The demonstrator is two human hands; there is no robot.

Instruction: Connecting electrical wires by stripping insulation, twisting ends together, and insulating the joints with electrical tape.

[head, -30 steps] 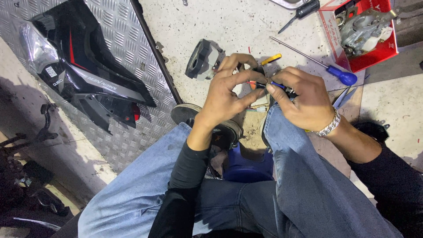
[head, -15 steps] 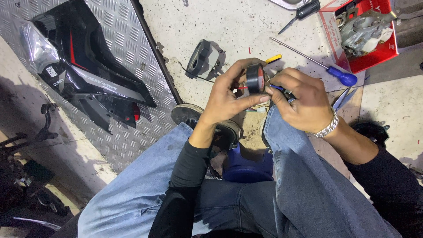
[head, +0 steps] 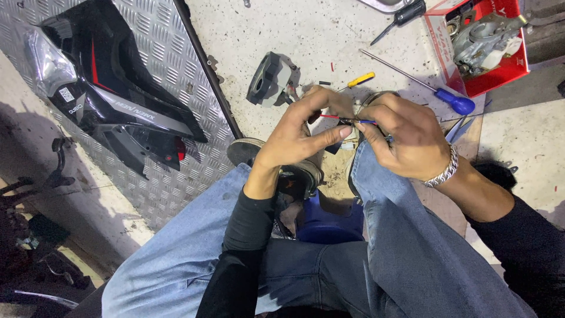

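Note:
My left hand (head: 303, 131) and my right hand (head: 406, 138) meet above my knees, fingertips pinched together on thin wires (head: 347, 120), one red and one blue. The red wire runs left from the pinch, the blue one right. A silver bracelet (head: 445, 171) sits on my right wrist. Just beyond my hands a small yellow-handled screwdriver (head: 360, 80) lies on the floor. A grey and black part (head: 269, 79) lies on the floor to the upper left of my left hand.
A blue-handled screwdriver (head: 453, 103) and a black-handled one (head: 406, 13) lie on the speckled floor. A red box (head: 500, 68) holds a metal part at top right. A black body panel (head: 112, 100) rests on a checker plate (head: 176, 176). A blue stool (head: 329, 224) is under me.
A black round roll held up between my hands half a second ago is no longer in view. My fingers have closed in on the wire ends.

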